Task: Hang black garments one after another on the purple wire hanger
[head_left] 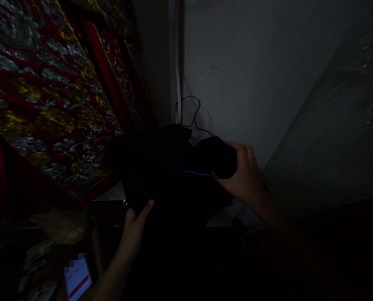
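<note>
A black garment (170,167) hangs on a thin purple hanger (194,119) in the middle of the head view. The hanger's hook points up against the wall, and part of its lower bar crosses the dark cloth. My right hand (244,173) is closed round the garment's right shoulder, with its thumb by the right end of the bar. Lower on the left, my left hand (134,228) holds the garment's side edge; its thumb lies on the front while the other fingers are hidden behind the cloth. Deep shadow hides the garment's lower part.
Red fabric (48,92) with gold and silver ornament hangs at the upper left. Behind the garment is a pale wall (252,75) with a vertical white strip (178,62). At the lower left lies a lit phone (78,278) among dim items. A greyish sheet-like surface (340,133) fills the right.
</note>
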Tool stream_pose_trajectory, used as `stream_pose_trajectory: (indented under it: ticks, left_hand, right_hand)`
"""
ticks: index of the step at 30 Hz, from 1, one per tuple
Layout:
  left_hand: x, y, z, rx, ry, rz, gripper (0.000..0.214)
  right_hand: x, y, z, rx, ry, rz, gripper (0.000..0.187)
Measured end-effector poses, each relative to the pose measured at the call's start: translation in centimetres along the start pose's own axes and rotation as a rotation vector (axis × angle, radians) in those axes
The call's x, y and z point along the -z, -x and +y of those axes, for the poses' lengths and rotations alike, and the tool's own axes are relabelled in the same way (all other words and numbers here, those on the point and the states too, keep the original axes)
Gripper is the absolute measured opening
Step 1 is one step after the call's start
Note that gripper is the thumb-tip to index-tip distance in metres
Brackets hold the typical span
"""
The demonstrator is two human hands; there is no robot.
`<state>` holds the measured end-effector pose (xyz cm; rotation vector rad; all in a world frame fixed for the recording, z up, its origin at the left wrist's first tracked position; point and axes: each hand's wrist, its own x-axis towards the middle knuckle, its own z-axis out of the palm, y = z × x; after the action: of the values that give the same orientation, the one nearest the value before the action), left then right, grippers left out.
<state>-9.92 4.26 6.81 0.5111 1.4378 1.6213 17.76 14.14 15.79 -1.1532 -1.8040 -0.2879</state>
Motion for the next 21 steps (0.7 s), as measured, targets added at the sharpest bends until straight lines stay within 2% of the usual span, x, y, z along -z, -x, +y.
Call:
stream_pose_trajectory:
  ticks: [5, 10, 12, 14, 15, 16, 18, 21]
  left_hand:
    - [-1.4, 2.1, -0.7, 0.082, 0.154, 0.143, 0.026]
    - [-1.1, 2.5, -2.1, -0.125, 0.074, 0.069, 0.045]
    - [-0.6, 2.4, -3.1, -0.161, 0.033, 0.094, 0.048]
    - [-0.1, 2.3, -4.1, -0.098, 0.020, 0.171, 0.041]
    - [0.2, 2.3, -4.6, -0.040, 0.022, 0.215, 0.035]
    - [0.4, 2.3, -5.0, 0.020, 0.031, 0.255, 0.030]
    - [0.6, 2.4, -5.5, 0.109, 0.071, 0.331, 0.023]
    - [0.6, 2.6, -5.8, 0.169, 0.124, 0.375, 0.018]
  right_hand:
    - [0.4, -0.3, -0.6, -0.019, 0.004, 0.051, 0.080]
    - [1.3, -1.3, -1.3, 0.151, -0.026, -0.077, 0.078]
    - [1.5, -0.3, -1.9, 0.218, -0.065, -0.116, 0.065]
    - [1.4, 1.2, -2.6, 0.212, -0.152, -0.107, 0.034]
    - [1.2, 2.2, -3.0, 0.162, -0.237, -0.096, 0.019]
    - [1.0, 3.2, -3.5, 0.084, -0.353, -0.083, 0.016]
    - [0.5, 5.3, -4.5, -0.104, -0.669, -0.074, 0.023]
    - [-0.6, 9.0, -6.2, -0.387, -1.202, -0.181, 0.014]
